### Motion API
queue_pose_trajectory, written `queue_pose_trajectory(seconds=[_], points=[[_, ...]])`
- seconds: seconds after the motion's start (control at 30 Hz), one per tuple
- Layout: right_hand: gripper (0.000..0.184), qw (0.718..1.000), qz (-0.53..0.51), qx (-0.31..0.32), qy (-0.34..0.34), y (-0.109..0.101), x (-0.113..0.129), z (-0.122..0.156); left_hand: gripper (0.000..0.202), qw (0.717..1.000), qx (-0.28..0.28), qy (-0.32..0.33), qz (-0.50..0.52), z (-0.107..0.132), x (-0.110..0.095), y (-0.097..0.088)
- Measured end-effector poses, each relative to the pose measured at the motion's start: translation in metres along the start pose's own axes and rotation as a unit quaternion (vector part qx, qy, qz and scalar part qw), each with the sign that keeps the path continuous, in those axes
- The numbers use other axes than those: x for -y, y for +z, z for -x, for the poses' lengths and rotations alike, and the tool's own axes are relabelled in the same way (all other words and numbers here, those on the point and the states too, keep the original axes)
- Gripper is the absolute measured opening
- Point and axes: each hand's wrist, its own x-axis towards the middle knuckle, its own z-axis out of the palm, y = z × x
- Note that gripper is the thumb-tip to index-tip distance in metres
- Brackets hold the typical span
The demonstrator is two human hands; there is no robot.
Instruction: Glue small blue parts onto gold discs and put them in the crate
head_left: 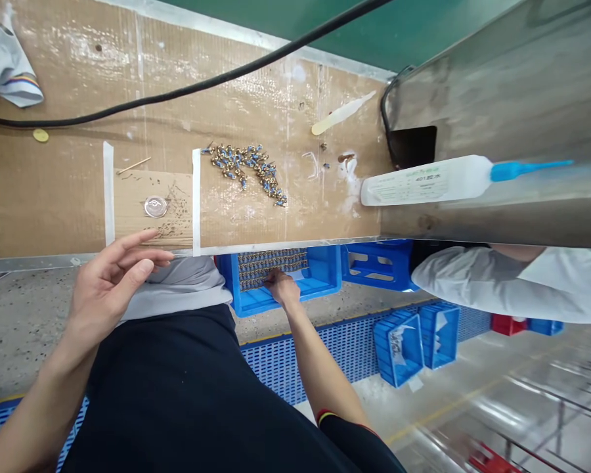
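Observation:
My left hand (pixel 109 284) hovers at the near edge of the cardboard-covered bench (pixel 54 190), fingers stretched out and apart, holding nothing. It is close to a small clear round lid (pixel 155 207) on a taped cardboard patch. My right hand (pixel 282 286) reaches down below the bench edge into a blue bin (pixel 320 272) that holds rows of small brass-and-blue parts (pixel 268 264). Its fingers are curled down onto those parts; what they grip is hidden. A loose pile of the same brass-and-blue parts (pixel 249 167) lies on the bench top.
A white glue bottle with a blue nozzle (pixel 443 180) lies on a metal ledge at right. A black cable (pixel 187 89), a grey cloth (pixel 10 66) and a pale spatula (pixel 342 113) are on the bench. Another person's white sleeve (pixel 497 282) is at right. More blue crates (pixel 416 341) stand below.

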Motion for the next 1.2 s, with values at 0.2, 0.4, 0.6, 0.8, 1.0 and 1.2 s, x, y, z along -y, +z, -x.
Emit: queue_pose_trajectory(seconds=[0.2,0.4,0.6,0.8,1.0,1.2], points=[[0.032,1.0,0.01,0.005,-0.006,0.0,0.0,0.002,0.051,0.999,0.007,0.001,0.034,0.001,0.003,0.0],[0.031,1.0,0.015,-0.001,-0.007,-0.003,0.006,0.006,0.053,0.999,0.003,0.008,0.043,0.005,0.011,-0.002],[0.014,0.999,0.007,-0.026,-0.022,-0.029,0.016,0.028,0.056,0.998,0.018,0.011,0.051,0.013,0.023,-0.01],[0.019,0.963,-0.122,0.022,-0.238,-0.105,0.021,0.093,0.035,0.997,-0.048,0.061,-0.01,0.025,0.033,-0.032],[0.048,0.775,-0.373,-0.309,-0.406,-0.175,0.106,0.091,0.045,0.993,-0.084,0.084,-0.025,0.053,0.047,-0.043],[0.089,0.802,-0.277,-0.401,-0.346,-0.185,0.191,0.028,0.047,0.98,-0.166,0.108,-0.002,0.102,0.051,-0.033]])
